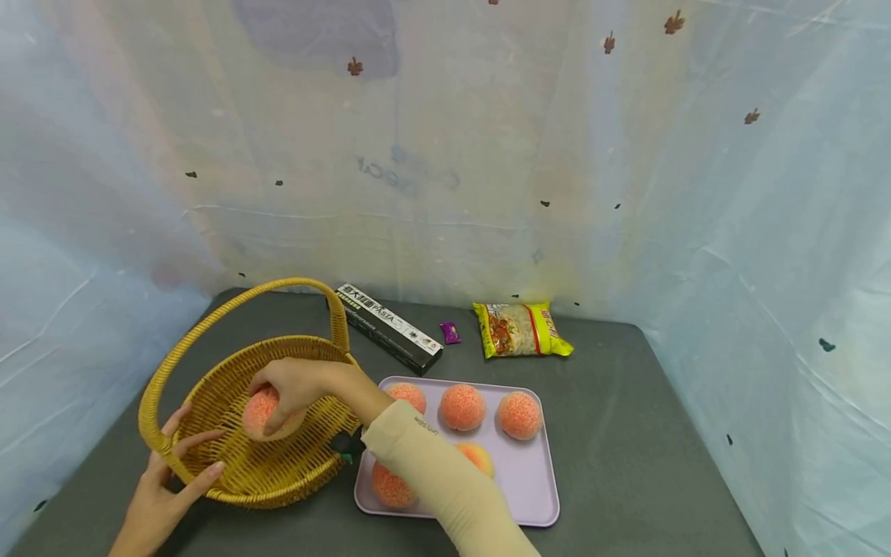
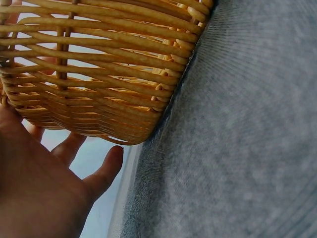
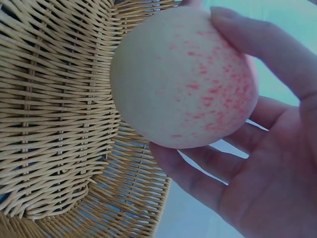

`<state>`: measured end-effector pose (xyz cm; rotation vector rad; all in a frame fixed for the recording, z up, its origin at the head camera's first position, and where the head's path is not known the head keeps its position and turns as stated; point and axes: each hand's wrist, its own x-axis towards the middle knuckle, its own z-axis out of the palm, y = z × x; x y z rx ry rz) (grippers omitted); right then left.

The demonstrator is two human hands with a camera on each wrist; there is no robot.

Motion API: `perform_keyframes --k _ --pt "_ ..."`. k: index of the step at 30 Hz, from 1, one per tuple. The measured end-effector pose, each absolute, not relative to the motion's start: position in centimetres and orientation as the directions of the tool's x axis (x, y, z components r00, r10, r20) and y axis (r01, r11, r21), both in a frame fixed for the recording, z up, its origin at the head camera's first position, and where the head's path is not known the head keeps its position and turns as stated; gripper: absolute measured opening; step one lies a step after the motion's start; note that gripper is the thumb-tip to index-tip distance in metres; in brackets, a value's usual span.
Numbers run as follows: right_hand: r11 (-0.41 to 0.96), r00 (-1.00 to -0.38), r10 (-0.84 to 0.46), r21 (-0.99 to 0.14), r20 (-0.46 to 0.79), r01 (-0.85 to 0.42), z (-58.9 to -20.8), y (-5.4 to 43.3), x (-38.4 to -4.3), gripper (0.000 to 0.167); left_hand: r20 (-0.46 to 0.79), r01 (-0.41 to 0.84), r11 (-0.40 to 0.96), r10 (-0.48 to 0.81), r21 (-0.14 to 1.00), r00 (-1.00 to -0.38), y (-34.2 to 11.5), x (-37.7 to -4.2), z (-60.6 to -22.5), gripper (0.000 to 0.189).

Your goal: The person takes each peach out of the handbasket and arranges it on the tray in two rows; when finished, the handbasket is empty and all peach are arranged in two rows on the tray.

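My right hand (image 1: 295,391) holds a pink-and-cream peach (image 3: 185,82) inside the yellow wicker basket (image 1: 306,472), its thumb and fingers curled round the fruit. In the right wrist view, woven cane shows beside the peach. At the basket's near left, my left hand (image 1: 163,495) holds the rim by the foot of the handle. Its fingers reach over the edge; in the left wrist view, other fingers spread along the outside of the weave. Several more peaches (image 1: 462,407) sit on a lilac tray (image 1: 525,495) right of the basket, partly hidden by my right sleeve.
Behind the tray lie a black pasta box (image 1: 390,329), a small purple packet (image 1: 450,333) and a yellow food bag (image 1: 522,330). The basket's tall handle (image 1: 209,329) arches over its left side. Pale plastic sheeting (image 1: 445,255) hangs around the dark table (image 1: 626,464).
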<state>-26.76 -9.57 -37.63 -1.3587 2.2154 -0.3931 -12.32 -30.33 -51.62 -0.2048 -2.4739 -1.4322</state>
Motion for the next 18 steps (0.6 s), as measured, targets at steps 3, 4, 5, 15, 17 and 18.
perform_keyframes --k 3,4,5,15,17,18 --pt "0.440 -0.367 -0.898 -0.500 -0.242 -0.746 -37.6 -9.1 -26.8 0.062 0.309 0.261 0.501 -0.013 0.825 -0.951 -30.3 -12.3 -51.6 0.042" --pt "0.429 -0.362 -0.903 -0.504 -0.230 -0.750 -37.6 -9.0 -26.9 0.062 0.311 0.263 0.503 -0.012 0.823 -0.950 -30.4 -12.4 -51.6 0.042" --pt "0.421 -0.359 -0.907 -0.507 -0.222 -0.752 -37.7 -8.8 -26.9 0.062 0.314 0.266 0.504 -0.011 0.822 -0.949 -30.4 -12.4 -51.6 0.042" --pt "0.385 -0.357 -0.920 -0.543 -0.161 -0.746 -37.9 -7.0 -27.4 0.059 0.326 0.273 0.506 -0.017 0.818 -0.945 -30.3 -12.5 -51.7 0.042" --pt "0.377 -0.356 -0.922 -0.551 -0.150 -0.744 -37.8 -6.7 -27.4 0.059 0.323 0.269 0.506 -0.020 0.819 -0.946 -30.3 -12.4 -51.7 0.043" --pt "0.375 -0.357 -0.923 -0.556 -0.145 -0.742 -37.8 -6.5 -27.4 0.059 0.321 0.266 0.506 -0.022 0.820 -0.947 -30.3 -12.4 -51.7 0.043"
